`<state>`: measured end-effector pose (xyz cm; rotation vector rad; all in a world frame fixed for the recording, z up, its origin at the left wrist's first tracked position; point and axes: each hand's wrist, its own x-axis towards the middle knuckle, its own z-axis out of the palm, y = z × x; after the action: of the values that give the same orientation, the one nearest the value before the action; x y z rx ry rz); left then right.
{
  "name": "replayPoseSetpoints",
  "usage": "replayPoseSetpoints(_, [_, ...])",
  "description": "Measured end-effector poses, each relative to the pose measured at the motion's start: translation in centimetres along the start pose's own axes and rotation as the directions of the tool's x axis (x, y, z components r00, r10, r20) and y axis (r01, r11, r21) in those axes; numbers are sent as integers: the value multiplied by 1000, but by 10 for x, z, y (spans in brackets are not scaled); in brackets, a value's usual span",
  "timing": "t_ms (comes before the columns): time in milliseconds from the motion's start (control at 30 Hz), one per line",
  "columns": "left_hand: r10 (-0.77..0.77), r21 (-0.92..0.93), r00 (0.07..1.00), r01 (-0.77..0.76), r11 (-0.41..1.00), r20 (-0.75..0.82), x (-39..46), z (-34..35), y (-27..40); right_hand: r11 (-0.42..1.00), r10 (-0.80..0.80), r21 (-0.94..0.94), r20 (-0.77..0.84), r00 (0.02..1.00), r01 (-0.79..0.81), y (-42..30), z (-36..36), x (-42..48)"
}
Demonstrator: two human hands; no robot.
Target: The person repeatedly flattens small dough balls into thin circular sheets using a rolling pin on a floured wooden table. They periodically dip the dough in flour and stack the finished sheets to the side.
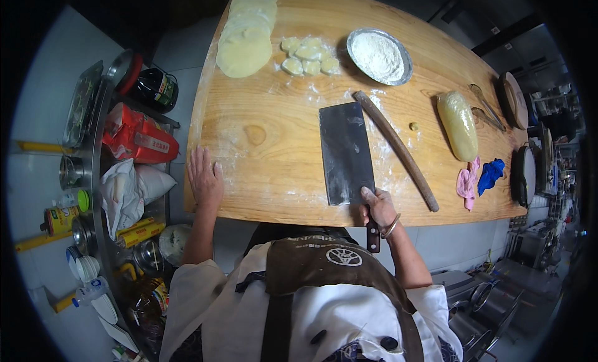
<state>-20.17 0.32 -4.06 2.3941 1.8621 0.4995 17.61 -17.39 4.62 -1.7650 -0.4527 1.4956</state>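
Observation:
My right hand (379, 207) grips the dark wooden handle of a cleaver (346, 152) near the table's front edge. The broad dark blade lies over the wooden tabletop (261, 175). Flat on the table's left front corner rests my left hand (205, 177), palm down and holding nothing. A wooden rolling pin (397, 149) lies aslant just right of the blade. Beyond it stands a metal bowl of white flour (377, 56). Several small floured dough pieces (309, 56) sit in a cluster, with overlapping flat dough rounds (245, 51) to their left.
On the right are a large plastic-wrapped dough log (458, 126), a small dough bit (414, 126), metal tongs (487, 111), a pink cloth or glove (467, 182) and a crumpled blue one (490, 175). A metal shelf with a red bag (140, 135) and white sacks (135, 184) stands left.

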Motion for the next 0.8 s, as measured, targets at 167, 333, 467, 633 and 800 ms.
replayPoseSetpoints(167, [10,-32,1000,-10,999,-13,2,-1,1,997,-11,-83,9,1000,12,10,12,-4])
replayPoseSetpoints(333, [43,-44,998,-45,998,-44,2,-3,0,999,3,-37,-26,1000,-4,6,4,-3])
replayPoseSetpoints(467, [30,-58,999,-32,998,-29,3,-5,4,997,25,-67,38,999,-23,7,16,-6])
replayPoseSetpoints(633, [31,-83,999,-33,996,-33,2,-5,2,999,11,54,-89,996,-7,1,3,-1])
replayPoseSetpoints(800, [27,-74,999,-28,997,-19,2,-6,3,996,33,-79,5,999,-33,6,19,-3])
